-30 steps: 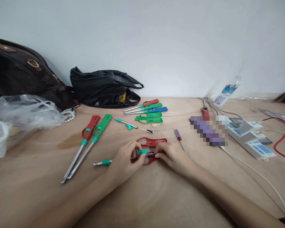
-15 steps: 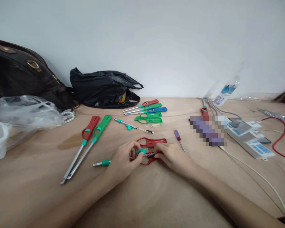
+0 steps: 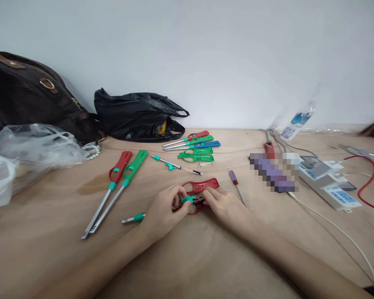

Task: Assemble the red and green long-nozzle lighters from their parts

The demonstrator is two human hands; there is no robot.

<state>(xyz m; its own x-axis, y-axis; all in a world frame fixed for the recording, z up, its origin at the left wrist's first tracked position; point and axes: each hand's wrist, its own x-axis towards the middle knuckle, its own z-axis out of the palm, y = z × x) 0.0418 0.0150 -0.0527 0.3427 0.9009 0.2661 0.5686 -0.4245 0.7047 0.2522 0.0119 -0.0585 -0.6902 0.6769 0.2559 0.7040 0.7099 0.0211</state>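
Note:
My left hand [image 3: 166, 205] is closed in a pinch on a green trigger [image 3: 188, 199] of a lighter. A silver lighter tube with a green collar [image 3: 139, 217] sticks out to the left from under this hand. My right hand [image 3: 227, 207] has its fingers bent down onto a small black part and thin wires, over a red lighter handle half [image 3: 193, 209]; the fingertips are partly hidden. Just beyond both hands lies another red handle half [image 3: 205, 184], inner side up. A purple-handled screwdriver [image 3: 233, 177] rests to the right of it.
Two long lighters, one red [image 3: 121, 164] and one green [image 3: 137, 164], lie at left. Several more lighters and green handle halves [image 3: 198, 158] lie behind. A black plastic bag [image 3: 137, 116] stands by the wall; a power strip [image 3: 330, 187] with cables sits at right.
My right fingers have moved slightly forward and now cover most of the black part. The far red handle half has tilted a little. My left hand keeps its pinch on the green trigger.

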